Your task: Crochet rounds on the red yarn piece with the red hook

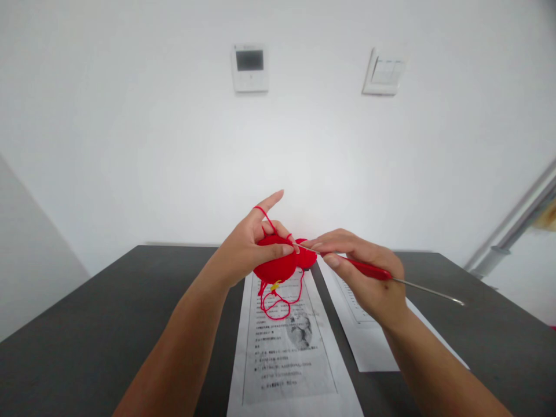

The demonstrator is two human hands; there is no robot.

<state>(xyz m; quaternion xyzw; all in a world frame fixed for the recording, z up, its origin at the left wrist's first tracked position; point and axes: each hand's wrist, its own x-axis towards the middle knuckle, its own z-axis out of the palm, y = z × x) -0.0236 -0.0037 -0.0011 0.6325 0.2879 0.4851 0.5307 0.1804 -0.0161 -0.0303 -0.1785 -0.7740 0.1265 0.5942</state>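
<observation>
My left hand grips a red crochet piece between thumb and fingers. Its index finger points up, with red yarn looped over it. In my right hand is a crochet hook with a red handle, its metal shaft reaching left to the top edge of the piece. The hook's tip is hidden at the stitches by my left fingers. A small yellow marker hangs under the piece, beside loose loops of red yarn. Behind my hands sits more red yarn, partly covered.
A printed sheet with a picture lies on the dark table below my hands. Another printed sheet lies to the right, partly under my right arm. The white wall behind carries a thermostat panel and a light switch.
</observation>
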